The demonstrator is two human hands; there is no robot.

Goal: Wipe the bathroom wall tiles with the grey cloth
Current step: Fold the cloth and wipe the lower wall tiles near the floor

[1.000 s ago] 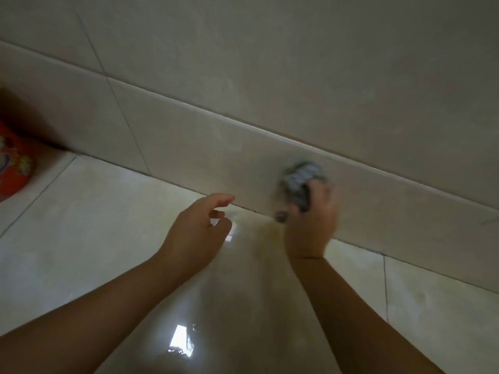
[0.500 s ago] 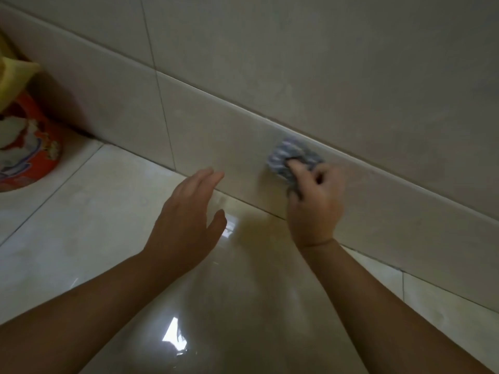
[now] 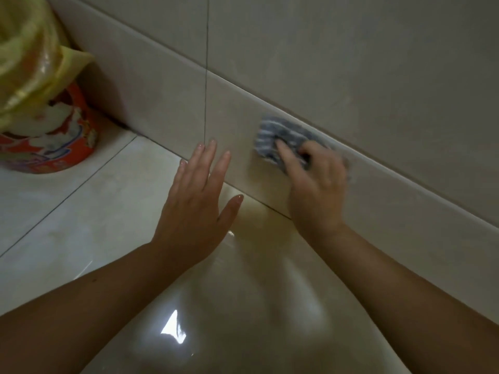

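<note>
One grey cloth is gripped on the wall tile by the right hand; left hand, splayed, was brought nearer.

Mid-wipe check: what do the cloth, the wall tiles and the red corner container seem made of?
Grey cloth: soft striped fabric, maybe microfibre; it bunches under the right hand. Wall tiles: glazed ceramic by the look, beige, satin sheen, thin grout lines. Red container: probably printed plastic, too blurred to be sure; its yellow liner is thin, crinkled, glossy film.
</note>
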